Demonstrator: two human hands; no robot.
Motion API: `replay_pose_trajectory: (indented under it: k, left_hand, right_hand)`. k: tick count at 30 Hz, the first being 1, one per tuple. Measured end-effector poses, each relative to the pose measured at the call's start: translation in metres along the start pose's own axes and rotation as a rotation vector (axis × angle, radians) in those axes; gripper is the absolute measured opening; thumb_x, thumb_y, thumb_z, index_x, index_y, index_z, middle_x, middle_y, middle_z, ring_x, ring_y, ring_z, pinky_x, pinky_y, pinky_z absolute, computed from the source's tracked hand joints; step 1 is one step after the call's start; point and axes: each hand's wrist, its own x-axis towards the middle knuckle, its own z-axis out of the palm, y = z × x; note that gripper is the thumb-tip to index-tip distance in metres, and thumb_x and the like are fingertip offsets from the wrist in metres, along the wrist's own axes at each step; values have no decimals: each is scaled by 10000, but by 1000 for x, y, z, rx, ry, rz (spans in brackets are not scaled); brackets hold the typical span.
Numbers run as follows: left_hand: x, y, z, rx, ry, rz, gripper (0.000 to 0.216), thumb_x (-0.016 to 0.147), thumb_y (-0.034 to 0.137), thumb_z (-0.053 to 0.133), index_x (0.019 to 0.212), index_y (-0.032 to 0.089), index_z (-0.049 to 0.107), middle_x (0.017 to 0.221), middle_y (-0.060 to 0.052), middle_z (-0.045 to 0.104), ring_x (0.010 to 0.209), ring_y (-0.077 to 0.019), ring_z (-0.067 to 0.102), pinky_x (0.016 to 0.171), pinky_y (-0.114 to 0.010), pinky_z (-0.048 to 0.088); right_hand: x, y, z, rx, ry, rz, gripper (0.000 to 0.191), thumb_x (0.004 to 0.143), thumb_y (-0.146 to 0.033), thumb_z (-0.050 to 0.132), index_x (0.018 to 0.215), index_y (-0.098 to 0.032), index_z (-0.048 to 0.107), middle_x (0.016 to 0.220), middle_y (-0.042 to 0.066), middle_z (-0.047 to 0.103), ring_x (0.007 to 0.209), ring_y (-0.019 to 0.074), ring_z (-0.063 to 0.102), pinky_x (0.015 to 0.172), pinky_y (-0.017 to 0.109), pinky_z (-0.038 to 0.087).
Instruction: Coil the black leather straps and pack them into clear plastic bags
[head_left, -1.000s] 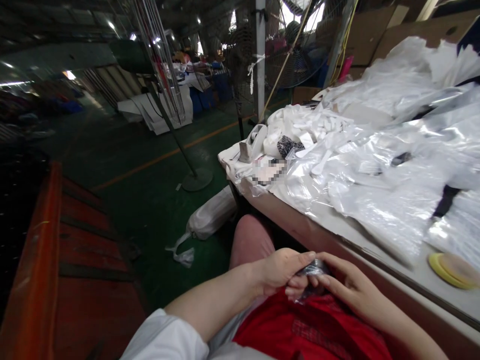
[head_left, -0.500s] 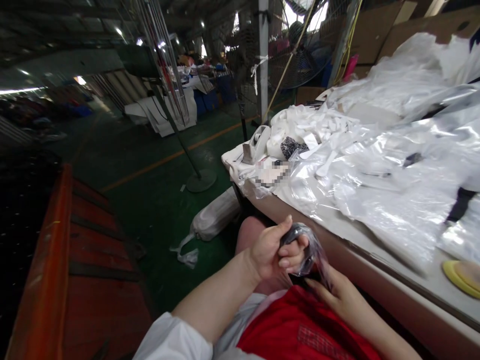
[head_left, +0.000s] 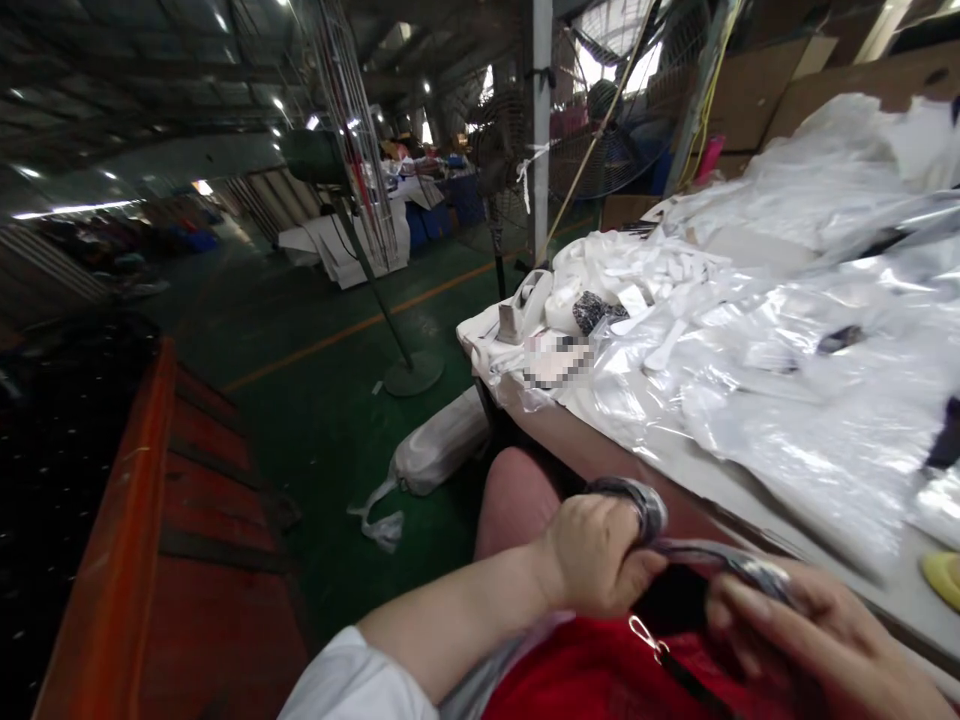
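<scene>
My left hand [head_left: 600, 555] is closed in a fist round one end of a clear plastic bag [head_left: 637, 505] with something dark inside it. My right hand [head_left: 810, 625] grips the other end of the same bag over my lap, its fingers curled and blurred. A black strap with a small metal clasp [head_left: 649, 638] hangs below the bag onto red cloth [head_left: 592, 680] on my lap. Both hands are just in front of the table edge [head_left: 697, 520].
The table at the right carries a heap of clear plastic bags [head_left: 787, 360], white cloth pieces [head_left: 637, 265] and a tape dispenser [head_left: 525, 305]. A yellow pad [head_left: 943, 575] lies at the far right. A white sack [head_left: 439, 450] lies on the green floor; an orange rack [head_left: 135, 560] stands left.
My hands have drawn apart, stretching the bag out between them. The black strap with the clasp has come into view below it. The camera has tilted a little.
</scene>
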Motion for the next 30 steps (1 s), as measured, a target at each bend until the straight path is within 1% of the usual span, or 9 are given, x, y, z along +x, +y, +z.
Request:
replay_pose_trajectory:
  k: [3,7,9,13,18,20,24,28,30]
  left_hand:
    - [-3,12,1,-214,-160,-19,565,938,604,286,771,165,600,649,-72,602,609,-206,610,585,-314,469]
    - [-1,14,-5,-998,-471,-340,606,944,639,285,763,158,606,468,32,464,395,-106,461,437,-222,366]
    - [0,9,-7,-1347,-491,-498,607,914,674,353,755,145,605,409,58,409,334,-97,393,381,-216,315]
    - [8,-3,-20,-1767,-281,-624,571,942,599,383,766,118,635,377,74,355,309,-92,326,373,-217,334]
    - [25,-15,-55,-1892,115,-586,608,1020,459,243,787,84,661,421,68,318,341,-70,296,397,-184,333]
    - [30,-17,-65,-1908,216,-568,604,1023,454,246,806,74,662,450,63,331,367,-66,331,420,-180,349]
    - [41,-18,-65,-1833,394,-489,485,1008,432,369,882,73,670,573,17,485,511,-91,514,556,-215,457]
    - [52,-17,-40,-1563,596,-486,298,941,390,561,973,113,666,690,-12,616,641,-124,617,683,-247,496]
    - [54,-15,-25,-1433,635,-454,253,921,364,599,1020,139,659,694,-3,634,647,-127,622,686,-244,492]
  right_hand:
    - [17,-5,-23,-97,108,-44,458,778,-607,676,693,-156,665,588,15,561,530,130,481,485,225,415]
    - [40,12,-29,-242,130,-85,444,759,-618,685,818,-180,730,740,48,690,700,208,622,656,271,514]
    - [44,23,-25,-225,73,-98,463,809,-630,624,804,-181,737,800,59,713,779,233,649,745,293,526]
    - [45,43,-14,-146,-29,-120,546,902,-639,465,886,-159,724,792,73,697,725,221,625,714,321,532]
    - [51,62,-10,-238,123,-148,607,753,-579,713,1203,-178,643,1038,117,713,952,289,642,862,382,525]
    - [53,64,-8,-232,121,-104,585,792,-615,655,1178,-176,644,882,83,702,857,260,642,769,351,537]
    - [49,53,3,-85,-124,65,574,850,-674,548,1060,-151,659,650,0,589,573,140,525,535,249,428]
    - [44,39,14,206,-445,144,537,964,-590,407,1027,-110,641,599,21,623,460,96,461,426,208,263]
    - [41,34,17,299,-558,144,530,1000,-530,351,995,-93,652,569,38,640,386,73,363,395,213,183]
